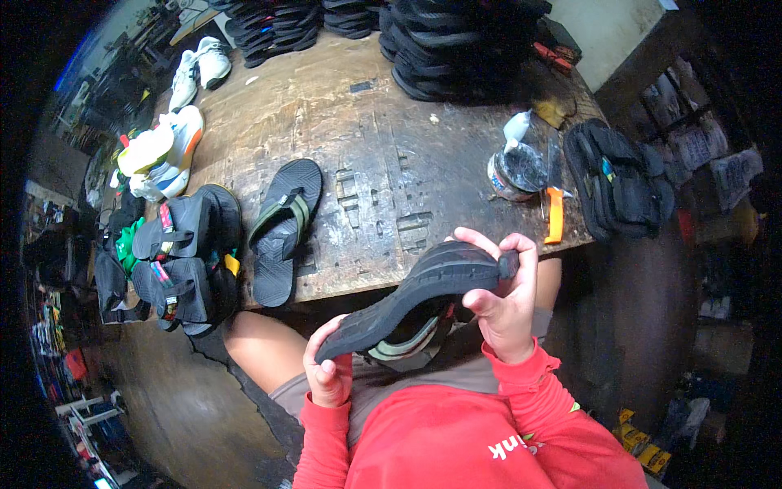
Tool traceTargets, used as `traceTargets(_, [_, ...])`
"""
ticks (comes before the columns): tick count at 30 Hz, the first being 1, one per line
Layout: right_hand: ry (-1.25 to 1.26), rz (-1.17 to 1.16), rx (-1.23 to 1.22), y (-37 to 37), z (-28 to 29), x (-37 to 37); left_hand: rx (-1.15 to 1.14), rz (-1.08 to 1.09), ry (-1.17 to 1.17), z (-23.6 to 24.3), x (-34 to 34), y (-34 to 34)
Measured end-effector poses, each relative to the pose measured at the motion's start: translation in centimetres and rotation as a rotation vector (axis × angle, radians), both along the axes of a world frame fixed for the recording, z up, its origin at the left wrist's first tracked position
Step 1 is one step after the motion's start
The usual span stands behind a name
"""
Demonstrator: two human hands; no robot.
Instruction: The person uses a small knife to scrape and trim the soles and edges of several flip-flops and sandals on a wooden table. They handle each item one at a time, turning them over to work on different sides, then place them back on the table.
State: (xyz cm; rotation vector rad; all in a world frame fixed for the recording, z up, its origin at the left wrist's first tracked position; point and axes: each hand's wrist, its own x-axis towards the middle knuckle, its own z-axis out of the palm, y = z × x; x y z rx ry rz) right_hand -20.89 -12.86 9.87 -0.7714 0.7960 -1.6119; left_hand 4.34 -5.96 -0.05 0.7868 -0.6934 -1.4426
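Note:
A black flip-flop (411, 289) is held over my lap, its ridged sole turned up and flexed into a curve, with a pale green strap hanging beneath. My left hand (330, 367) grips the lower-left end, and my right hand (505, 306) grips the upper-right end, thumb raised beside the edge. Another flip-flop with olive straps (277, 228) lies on the worn wooden bench (366, 187) just beyond my hands. An orange-handled tool (554, 216) and a jar of dark substance (521, 175), with a pale applicator (515, 130) in it, sit near the bench's right edge.
Stacked black sandals (440, 53) fill the bench's back. White sneakers (167, 151) and more sandals (175, 261) line its left side; a black sandal pile (615, 179) sits at the right. A pale wall or pillar (611, 37) and cluttered shelving (684, 138) stand beyond.

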Motion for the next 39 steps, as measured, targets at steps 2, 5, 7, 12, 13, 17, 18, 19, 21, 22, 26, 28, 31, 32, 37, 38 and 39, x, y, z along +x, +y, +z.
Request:
traceTargets(2, [0.055,0.016,-0.02,0.3,0.2,0.2,-0.002,0.008,0.01,-0.2,-0.1,0.5])
traceTargets(5, [0.09,0.048,-0.009,0.5,0.5,0.2,0.029,0.047,0.091,-0.3,-0.1,0.6])
traceTargets(7, [0.141,0.048,-0.023,0.5,0.6,0.3,0.061,0.053,0.088,-0.2,0.0,0.5])
traceTargets(12, [0.249,0.02,-0.032,0.5,0.4,0.3,0.108,0.082,0.036,-0.2,0.1,0.2])
traceTargets(13, [0.274,0.012,-0.038,0.5,0.3,0.2,0.115,0.081,0.028,-0.2,0.1,0.2])
traceTargets(17, [0.376,-0.006,-0.066,0.7,-0.1,-0.2,0.13,0.087,0.039,-0.1,0.1,-0.1])
traceTargets(18, [0.382,-0.013,-0.058,0.7,-0.2,-0.2,0.12,0.095,0.019,0.0,0.1,-0.3])
traceTargets(19, [0.386,-0.018,-0.049,0.8,-0.3,-0.2,0.109,0.104,0.0,0.2,0.1,-0.5])
traceTargets(21, [0.337,-0.022,-0.027,0.8,-0.3,-0.2,0.09,0.112,-0.067,0.9,0.1,-0.9])
traceTargets(22, [0.284,-0.021,-0.013,0.8,-0.3,-0.2,0.079,0.11,-0.113,1.4,0.1,-1.1])
traceTargets(26, [0.193,0.017,0.031,0.9,-0.3,-0.8,0.081,0.196,-0.098,3.4,0.0,-2.0])
traceTargets(28, [0.2,0.056,0.091,1.0,-0.4,-1.4,0.097,0.258,-0.032,4.2,0.1,-2.8])
traceTargets(31, [0.202,0.152,0.195,1.4,-1.1,-2.1,0.049,0.335,0.01,5.1,0.4,-3.9])
traceTargets(32, [0.193,0.177,0.219,1.7,-1.4,-2.3,0.07,0.357,0.008,5.4,0.4,-4.0])
traceTargets(37, [0.075,0.339,0.32,3.4,-3.7,-3.1,0.132,0.423,0.066,6.5,0.1,-4.6])
traceTargets(38, [0.1,0.378,0.31,3.8,-4.3,-3.2,0.15,0.436,0.071,6.7,0.0,-4.8])
traceTargets(39, [0.091,0.431,0.372,4.5,-4.6,-3.5,0.15,0.407,0.082,7.0,0.0,-4.9])
